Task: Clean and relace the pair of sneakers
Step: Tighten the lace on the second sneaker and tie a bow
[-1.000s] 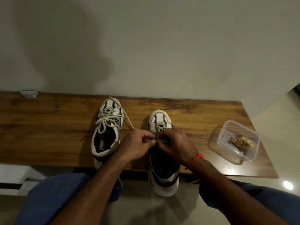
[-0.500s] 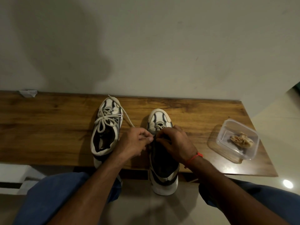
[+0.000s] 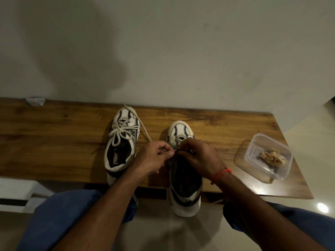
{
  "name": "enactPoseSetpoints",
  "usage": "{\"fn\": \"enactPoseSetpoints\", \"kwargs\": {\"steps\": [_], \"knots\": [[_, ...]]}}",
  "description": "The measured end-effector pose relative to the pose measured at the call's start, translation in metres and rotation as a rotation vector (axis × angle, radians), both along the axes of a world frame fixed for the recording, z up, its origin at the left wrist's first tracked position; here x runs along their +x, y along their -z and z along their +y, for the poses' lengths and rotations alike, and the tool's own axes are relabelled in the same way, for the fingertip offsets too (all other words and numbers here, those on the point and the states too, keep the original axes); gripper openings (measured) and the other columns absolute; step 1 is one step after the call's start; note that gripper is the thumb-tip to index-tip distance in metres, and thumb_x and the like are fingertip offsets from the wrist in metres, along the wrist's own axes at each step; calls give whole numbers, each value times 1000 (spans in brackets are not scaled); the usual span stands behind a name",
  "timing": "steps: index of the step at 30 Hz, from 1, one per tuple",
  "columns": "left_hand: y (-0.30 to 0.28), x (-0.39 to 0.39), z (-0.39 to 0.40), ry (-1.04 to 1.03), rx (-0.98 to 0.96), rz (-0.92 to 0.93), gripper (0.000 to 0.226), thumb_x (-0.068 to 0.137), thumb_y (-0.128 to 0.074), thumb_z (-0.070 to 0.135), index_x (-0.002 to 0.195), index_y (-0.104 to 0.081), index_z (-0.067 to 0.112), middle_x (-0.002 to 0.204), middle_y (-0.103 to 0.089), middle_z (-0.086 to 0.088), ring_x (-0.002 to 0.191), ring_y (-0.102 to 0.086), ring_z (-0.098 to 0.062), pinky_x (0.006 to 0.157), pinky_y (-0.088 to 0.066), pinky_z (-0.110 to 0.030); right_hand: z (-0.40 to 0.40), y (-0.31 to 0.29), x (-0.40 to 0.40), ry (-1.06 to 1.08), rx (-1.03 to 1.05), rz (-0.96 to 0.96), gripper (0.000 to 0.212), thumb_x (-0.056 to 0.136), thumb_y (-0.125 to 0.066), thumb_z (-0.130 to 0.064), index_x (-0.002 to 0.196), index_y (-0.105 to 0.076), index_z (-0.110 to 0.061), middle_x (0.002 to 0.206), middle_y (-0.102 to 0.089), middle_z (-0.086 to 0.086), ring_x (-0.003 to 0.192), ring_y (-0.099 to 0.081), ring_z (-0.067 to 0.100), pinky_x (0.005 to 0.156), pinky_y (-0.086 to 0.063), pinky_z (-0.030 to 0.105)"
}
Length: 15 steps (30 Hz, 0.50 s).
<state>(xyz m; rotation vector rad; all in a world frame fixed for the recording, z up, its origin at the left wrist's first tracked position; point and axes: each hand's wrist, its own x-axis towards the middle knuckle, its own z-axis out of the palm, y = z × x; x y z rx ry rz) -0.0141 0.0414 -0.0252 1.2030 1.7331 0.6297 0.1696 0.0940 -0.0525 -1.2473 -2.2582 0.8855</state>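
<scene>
— While both wrists bend at frame centre, what do they pinch?
— Left hand [image 3: 154, 158] and right hand [image 3: 198, 156] pinch the cream lace [image 3: 143, 128] over the white-and-black sneaker [image 3: 183, 171]; barely shifted since.

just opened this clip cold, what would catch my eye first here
Two hands meet at the centre of the wooden bench: the left hand and the right hand pinch a lace at the right sneaker, whose heel overhangs the near edge. Just left of it stands the left sneaker, already laced with a bow. Off to the right sits a clear plastic container holding a crumpled cloth.
</scene>
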Motion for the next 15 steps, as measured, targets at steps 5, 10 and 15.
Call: {"fn": "enactPoseSetpoints", "kwargs": {"steps": [5,10,15], "knots": [[0,2,1,29,14,-5,8,97,-67,28,102,-71,24,100,-73,-4,93,-71,-27,69,-63,-42,0,-5,2,-10,-26,-15,16,91,-69,-22,106,-64,-26,96,-64,-16,91,-57,-3,78,-44,9],[1,1,1,40,37,25,8,95,-69,26,102,-72,23,101,-70,2,94,-69,-19,68,-63,-42,0,-4,4,-21,-13,-101,20,92,-66,-28,111,-60,-32,109,-66,-4,103,-58,11,84,-52,28],[2,2,2,13,-3,0,7,98,-64,29,102,-68,25,105,-71,-1,95,-71,-24,68,-63,-40,1,-13,4,-66,-15,-69,22,94,-65,-21,115,-61,-23,110,-71,-6,98,-57,0,79,-42,7]]}}
